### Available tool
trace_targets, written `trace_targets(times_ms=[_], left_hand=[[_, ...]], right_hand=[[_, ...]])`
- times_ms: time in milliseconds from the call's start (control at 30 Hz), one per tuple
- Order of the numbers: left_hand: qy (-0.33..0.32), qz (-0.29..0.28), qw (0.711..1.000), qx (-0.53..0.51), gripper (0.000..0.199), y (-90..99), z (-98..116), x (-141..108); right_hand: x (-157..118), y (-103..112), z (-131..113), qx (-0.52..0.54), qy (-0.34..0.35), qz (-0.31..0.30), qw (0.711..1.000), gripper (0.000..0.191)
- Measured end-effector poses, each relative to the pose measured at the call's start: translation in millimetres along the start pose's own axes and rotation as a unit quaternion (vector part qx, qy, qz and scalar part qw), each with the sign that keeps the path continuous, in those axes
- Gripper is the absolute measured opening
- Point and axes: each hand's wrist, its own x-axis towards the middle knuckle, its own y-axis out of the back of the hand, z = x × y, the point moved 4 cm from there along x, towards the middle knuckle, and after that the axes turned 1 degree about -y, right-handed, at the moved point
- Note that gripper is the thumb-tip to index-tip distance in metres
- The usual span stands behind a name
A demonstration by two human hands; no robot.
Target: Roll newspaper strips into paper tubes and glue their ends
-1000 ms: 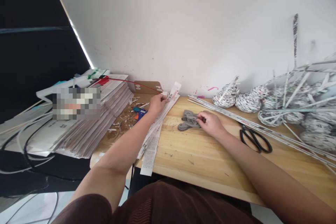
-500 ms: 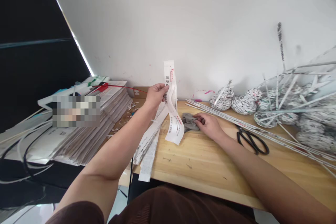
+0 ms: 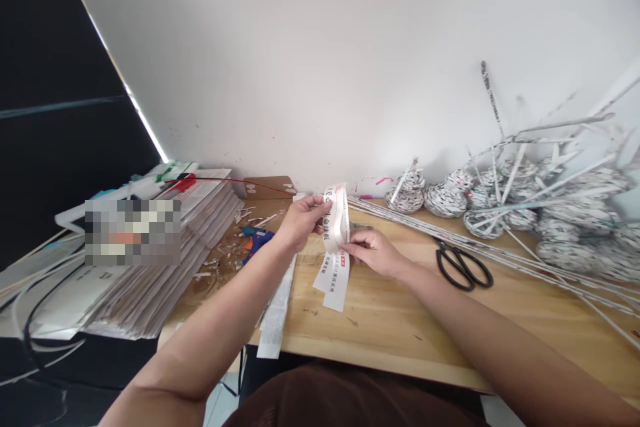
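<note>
My left hand (image 3: 306, 219) pinches the upper part of some printed white paper strips (image 3: 336, 280), held up over the wooden table (image 3: 390, 327). Against the right edge of the same strips, lower down, my right hand (image 3: 373, 250) has its thumb and fingers closed on the paper. The strips curve between the hands, and their lower ends hang down. Behind my right hand, a grey cloth (image 3: 361, 227) is mostly hidden. More cut paper strips (image 3: 277, 320) lie left of the held ones, overhanging the table's front edge.
Black scissors (image 3: 463, 265) and long paper rods (image 3: 425, 217) lie to the right. Woven paper pieces (image 3: 450, 193) line the wall. On the left are a blue glue gun (image 3: 256, 242), paper scraps (image 3: 220, 260), and a tall paper stack (image 3: 190, 247) with cables beside it.
My right hand has left the grey cloth and moved to the strips. My left hand has brought the strips lower, and they now bend between both hands. The view has shifted slightly.
</note>
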Motion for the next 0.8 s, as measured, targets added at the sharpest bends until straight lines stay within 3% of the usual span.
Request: trace_targets(times_ms=[233, 433, 633, 800], left_hand=[[0.024, 0.003, 1.000, -0.008, 0.038, 6.6, 5, -16], [0.020, 0.016, 0.999, -0.046, 0.036, 9.7, 1, -25], [0.014, 0.071, 0.987, -0.142, 0.030, 38.9, 2, -29], [0.041, 0.092, 0.976, -0.193, 0.020, 60.3, -9, -39]], right_hand=[[-1, 19, 6, 0.135, -0.105, 0.130, 0.977, 0.035], [-2, 17, 6, 0.186, -0.115, 0.117, 0.969, 0.033], [-1, 27, 17, 0.223, -0.133, 0.107, 0.960, 0.036], [0, 28, 9, 0.189, -0.105, 0.115, 0.970, 0.035]])
